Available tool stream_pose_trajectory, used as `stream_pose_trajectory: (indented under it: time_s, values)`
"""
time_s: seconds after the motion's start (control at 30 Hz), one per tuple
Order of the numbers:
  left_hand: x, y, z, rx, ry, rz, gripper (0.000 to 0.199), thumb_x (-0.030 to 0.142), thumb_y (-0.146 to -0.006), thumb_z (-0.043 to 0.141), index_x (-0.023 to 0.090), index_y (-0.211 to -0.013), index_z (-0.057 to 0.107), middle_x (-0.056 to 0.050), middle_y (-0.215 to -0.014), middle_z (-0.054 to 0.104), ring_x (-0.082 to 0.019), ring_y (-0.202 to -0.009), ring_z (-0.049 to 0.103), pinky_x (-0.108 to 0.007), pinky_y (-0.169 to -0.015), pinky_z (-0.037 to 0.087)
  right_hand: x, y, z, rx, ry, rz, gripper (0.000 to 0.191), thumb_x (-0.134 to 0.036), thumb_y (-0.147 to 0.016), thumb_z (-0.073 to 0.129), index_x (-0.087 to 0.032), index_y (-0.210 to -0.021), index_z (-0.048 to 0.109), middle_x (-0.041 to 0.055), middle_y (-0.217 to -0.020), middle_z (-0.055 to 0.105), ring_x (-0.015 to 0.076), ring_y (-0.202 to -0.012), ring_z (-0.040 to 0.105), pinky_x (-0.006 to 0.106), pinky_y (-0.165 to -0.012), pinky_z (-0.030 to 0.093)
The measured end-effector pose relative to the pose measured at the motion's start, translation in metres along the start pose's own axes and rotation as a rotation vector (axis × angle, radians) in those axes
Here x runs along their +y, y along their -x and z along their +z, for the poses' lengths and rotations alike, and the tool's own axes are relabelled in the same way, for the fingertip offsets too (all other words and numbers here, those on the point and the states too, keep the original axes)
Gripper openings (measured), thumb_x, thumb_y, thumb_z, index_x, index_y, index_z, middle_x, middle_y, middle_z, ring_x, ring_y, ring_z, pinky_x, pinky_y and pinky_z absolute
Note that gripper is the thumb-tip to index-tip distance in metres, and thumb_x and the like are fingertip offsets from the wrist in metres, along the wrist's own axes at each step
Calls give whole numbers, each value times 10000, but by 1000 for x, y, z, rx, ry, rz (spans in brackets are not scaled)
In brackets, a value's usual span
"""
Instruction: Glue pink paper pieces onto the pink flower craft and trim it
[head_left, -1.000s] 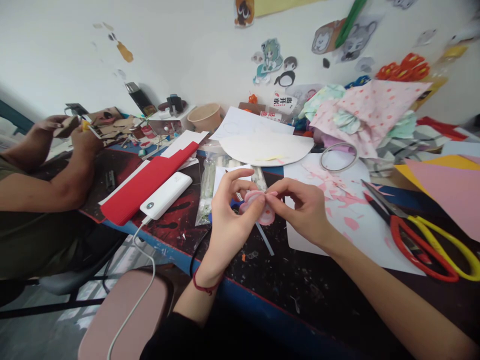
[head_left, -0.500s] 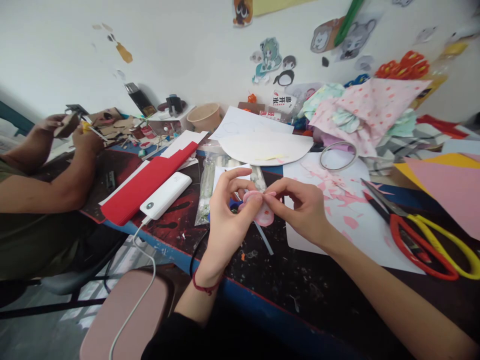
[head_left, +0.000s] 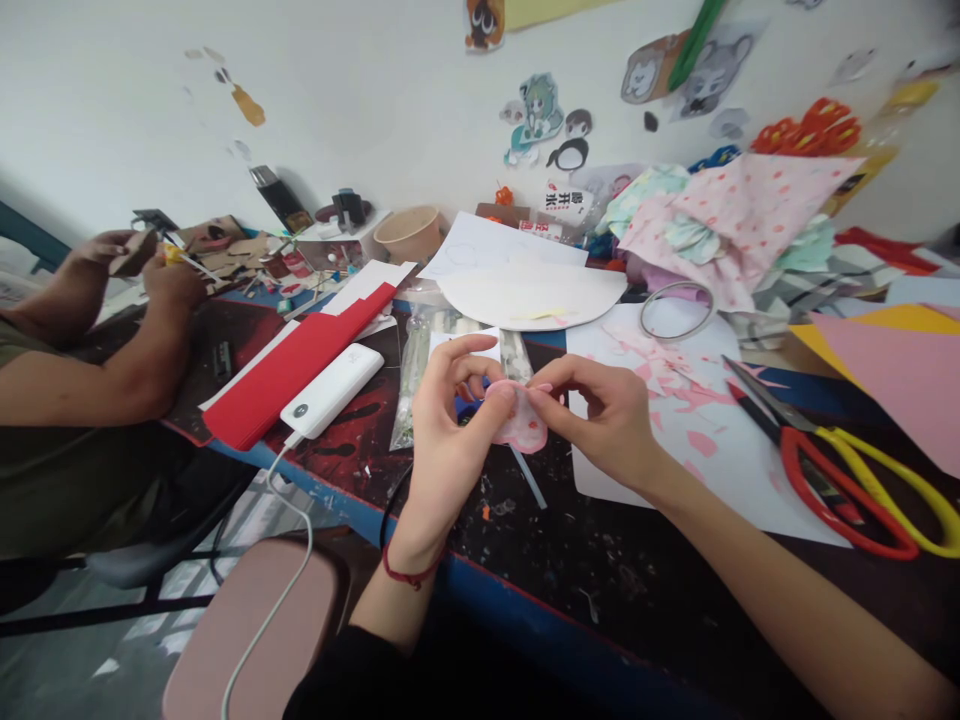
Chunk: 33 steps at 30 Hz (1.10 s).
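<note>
Nearest to me, below the near edge of the bench (head_left: 525, 575), sits a smooth, round-cornered, dusky-pink stool (head_left: 251, 630), with a thin white cable (head_left: 308, 535) trailing across it. Above that edge I have both hands up and together: the left hand (head_left: 454, 430), a red cord bracelet (head_left: 407, 573) at its wrist, grasps a pink scalloped piece (head_left: 528, 432) between thumb and fingers, and the right hand (head_left: 607, 412) pinches its upper edge. The piece is held over the bench, between the two hands; I see rounded lobes and a small orange-red mark, but cannot tell whether it is paper or cloth. A slim translucent stick (head_left: 532, 482) shows beneath it.

Toward the bench's right end lie big metal scissors (head_left: 799, 450) with one red and one yellow loop, overlapping a white sheet (head_left: 622, 470) strewn with jagged pink scraps (head_left: 703, 444). Toward the left, a glossy white power bank (head_left: 332, 387) lies beside a flat red stack (head_left: 300, 370).

Farther back I make out a crinkled clear plastic bag (head_left: 409, 400), a round-edged white board (head_left: 517, 297) and, near the back right corner, a crumpled pink dotted sheet (head_left: 787, 190). At the left end, a co-worker (head_left: 90, 380) handles a brownish piece (head_left: 133, 253).
</note>
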<state>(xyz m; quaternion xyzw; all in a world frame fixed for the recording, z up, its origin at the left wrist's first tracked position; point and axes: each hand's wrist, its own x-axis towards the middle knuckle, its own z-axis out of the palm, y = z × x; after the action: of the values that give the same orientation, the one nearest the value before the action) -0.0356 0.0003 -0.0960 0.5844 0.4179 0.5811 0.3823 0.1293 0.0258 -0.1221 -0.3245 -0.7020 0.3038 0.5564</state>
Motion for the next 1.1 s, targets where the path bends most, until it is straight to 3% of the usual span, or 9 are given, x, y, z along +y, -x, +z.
stream_pose_trajectory:
  time_s: [0.8,1.1]
  values:
    - [2,5,-9,-16,85,-24,351,169,-852,686,234,-1185,599,-15,-917,619,-160,-849,562,-305,-763,428,1,2,0,25,-42,30,119,-247,-897,709,-223,-785,678,-15,-700,673,112,-637,587,263,-549,452]
    - [2,3,-7,-4,117,-44,323,182,-884,691,224,-1190,596,-4,-863,606,-138,-761,518,-287,-705,406,1,2,0,19,-43,23,110,-223,-894,707,-220,-788,677,-17,-704,672,110,-642,590,264,-557,452]
